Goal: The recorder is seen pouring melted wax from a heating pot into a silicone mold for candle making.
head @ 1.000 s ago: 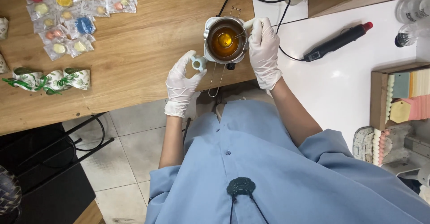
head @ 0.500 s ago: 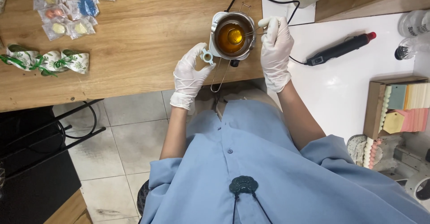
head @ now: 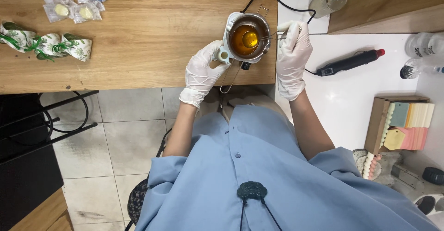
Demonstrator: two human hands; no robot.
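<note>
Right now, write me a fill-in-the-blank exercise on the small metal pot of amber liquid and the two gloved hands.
1. The round metal pot holds liquid of an ____ colour.
2. The metal spoon dipped in it is held by the ____ hand.
3. The left hand grips the pot's white ____.
4. Both hands wear white ____.

Missing words: amber; right; knob; gloves

We see a small craft workshop: a melting pot point(head: 246, 38) of amber wax on the wooden surface point(head: 138, 41), bagged wax pieces point(head: 74, 0) at its far left corner.
</note>
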